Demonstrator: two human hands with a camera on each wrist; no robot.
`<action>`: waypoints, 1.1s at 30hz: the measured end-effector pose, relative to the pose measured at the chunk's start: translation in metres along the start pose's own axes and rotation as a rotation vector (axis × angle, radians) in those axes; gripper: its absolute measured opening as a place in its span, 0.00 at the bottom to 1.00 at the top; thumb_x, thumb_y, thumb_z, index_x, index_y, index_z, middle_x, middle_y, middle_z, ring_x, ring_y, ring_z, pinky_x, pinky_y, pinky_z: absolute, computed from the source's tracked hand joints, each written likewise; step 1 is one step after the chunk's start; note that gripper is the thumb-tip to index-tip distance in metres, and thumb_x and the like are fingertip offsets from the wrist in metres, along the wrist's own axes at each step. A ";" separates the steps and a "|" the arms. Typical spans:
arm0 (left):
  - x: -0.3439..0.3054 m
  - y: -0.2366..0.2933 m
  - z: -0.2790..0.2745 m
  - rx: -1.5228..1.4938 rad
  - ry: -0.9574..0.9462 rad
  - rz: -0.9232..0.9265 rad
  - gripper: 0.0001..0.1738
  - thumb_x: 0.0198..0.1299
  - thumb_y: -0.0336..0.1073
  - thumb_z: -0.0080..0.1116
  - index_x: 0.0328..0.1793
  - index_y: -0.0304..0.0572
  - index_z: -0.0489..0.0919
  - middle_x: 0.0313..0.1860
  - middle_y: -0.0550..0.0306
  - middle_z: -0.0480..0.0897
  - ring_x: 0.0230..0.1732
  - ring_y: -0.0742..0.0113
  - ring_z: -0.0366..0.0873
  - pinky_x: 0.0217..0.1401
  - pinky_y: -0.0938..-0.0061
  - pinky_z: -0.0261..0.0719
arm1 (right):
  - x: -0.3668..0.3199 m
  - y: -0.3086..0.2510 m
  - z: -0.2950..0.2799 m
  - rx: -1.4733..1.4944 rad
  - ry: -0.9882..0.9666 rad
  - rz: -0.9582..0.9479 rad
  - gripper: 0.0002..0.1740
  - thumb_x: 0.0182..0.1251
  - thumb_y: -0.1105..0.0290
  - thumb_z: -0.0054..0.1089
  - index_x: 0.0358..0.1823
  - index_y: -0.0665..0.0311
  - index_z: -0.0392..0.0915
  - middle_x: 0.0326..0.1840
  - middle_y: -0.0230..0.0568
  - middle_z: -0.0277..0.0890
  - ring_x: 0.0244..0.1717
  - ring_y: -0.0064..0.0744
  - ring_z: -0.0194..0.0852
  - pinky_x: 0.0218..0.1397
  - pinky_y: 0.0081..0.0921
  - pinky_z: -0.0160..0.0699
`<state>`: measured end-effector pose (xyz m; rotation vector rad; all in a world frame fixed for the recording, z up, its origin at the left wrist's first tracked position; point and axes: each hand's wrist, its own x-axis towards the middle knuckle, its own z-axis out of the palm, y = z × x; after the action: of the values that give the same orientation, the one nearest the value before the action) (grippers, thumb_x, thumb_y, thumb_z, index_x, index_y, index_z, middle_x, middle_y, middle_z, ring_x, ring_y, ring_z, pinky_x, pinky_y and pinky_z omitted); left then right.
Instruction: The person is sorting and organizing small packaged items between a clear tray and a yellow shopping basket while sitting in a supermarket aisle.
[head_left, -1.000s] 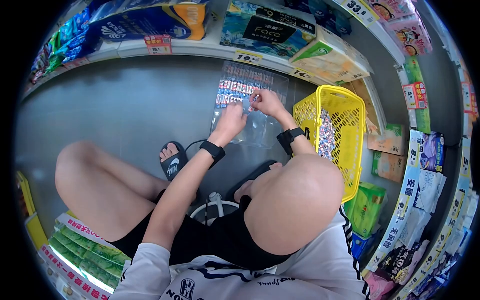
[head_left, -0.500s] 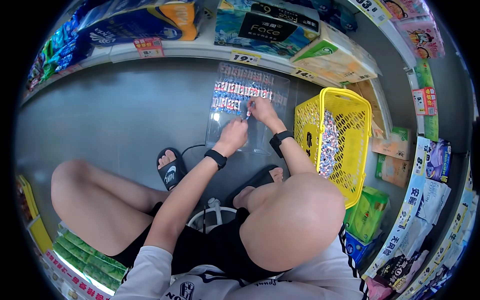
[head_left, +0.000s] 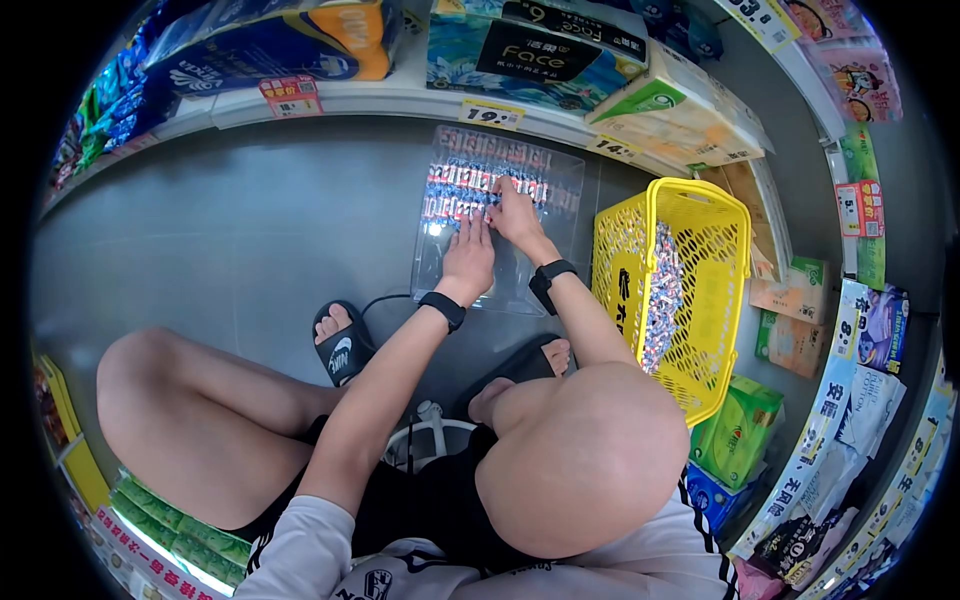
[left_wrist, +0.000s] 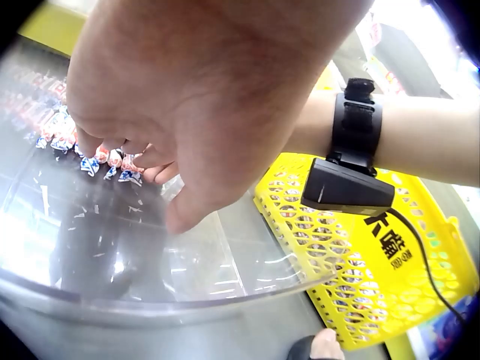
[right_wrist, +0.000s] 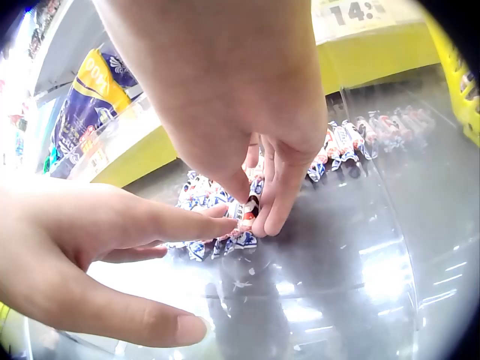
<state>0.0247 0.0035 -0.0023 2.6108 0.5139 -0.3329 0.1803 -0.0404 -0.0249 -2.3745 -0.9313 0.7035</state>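
On the floor in the head view lies a clear plastic box [head_left: 505,275], with wrapped candies [head_left: 460,172] lined up side by side in rows inside it. My right hand [head_left: 514,215] reaches in over the near row. Its thumb and fingers pinch one wrapped candy [right_wrist: 249,213] at the end of that row in the right wrist view. My left hand [head_left: 469,262] lies just left of it, fingers straight, fingertips at the same row. From the left wrist, the candy twist ends [left_wrist: 90,166] show beneath my left fingers.
A yellow basket [head_left: 735,300] with a heap of wrapped candies [head_left: 663,290] stands right of the box. Behind the box runs a shelf edge with price tags [head_left: 492,114] and tissue packs [head_left: 535,60]. My slippered feet [head_left: 340,345] are near the box's front.
My right hand has gone from the left fingertips forward onto the near row, taking a candy there. My left fingers have straightened and moved up to that row.
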 end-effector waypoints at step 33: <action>-0.013 0.016 -0.057 0.026 0.052 0.104 0.21 0.59 0.30 0.58 0.58 0.29 0.79 0.63 0.37 0.78 0.65 0.40 0.78 0.62 0.51 0.83 | -0.056 -0.035 -0.082 0.003 -0.069 -0.120 0.15 0.63 0.72 0.64 0.51 0.65 0.84 0.39 0.52 0.89 0.44 0.49 0.90 0.52 0.40 0.85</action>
<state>0.0277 0.0140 0.0576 2.6660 0.3910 -0.2395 0.1789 -0.0792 0.0730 -2.2829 -1.0903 0.7430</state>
